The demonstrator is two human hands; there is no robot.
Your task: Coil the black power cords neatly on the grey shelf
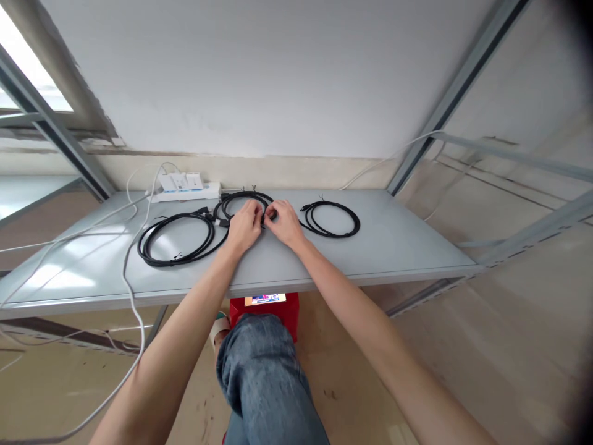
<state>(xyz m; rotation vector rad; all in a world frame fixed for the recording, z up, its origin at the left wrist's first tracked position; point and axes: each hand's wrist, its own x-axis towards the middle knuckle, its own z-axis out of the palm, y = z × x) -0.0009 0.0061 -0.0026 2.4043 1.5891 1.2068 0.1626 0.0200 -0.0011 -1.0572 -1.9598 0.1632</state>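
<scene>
My left hand (246,226) and my right hand (285,224) meet at the near right side of the middle coil of black cable (251,193). Both have their fingers pinched together on this cable, and bits of black show between the fingertips. Whether a thin tie is also in the fingers is hidden. Left of my hands lies another black cable coil (144,248), held by small black twist ties, with dark plugs (204,211) beside it. A third coil of black cable (356,224) rests to the right, a twist tie sticking up at its back.
A white power strip (185,193) with white adapters stands against the wall. A white cord (125,272) hangs over the grey metal shelf's front left edge. Metal posts (456,93) rise at the sides. Under the shelf is a red stool (291,312) with a lit screen on it.
</scene>
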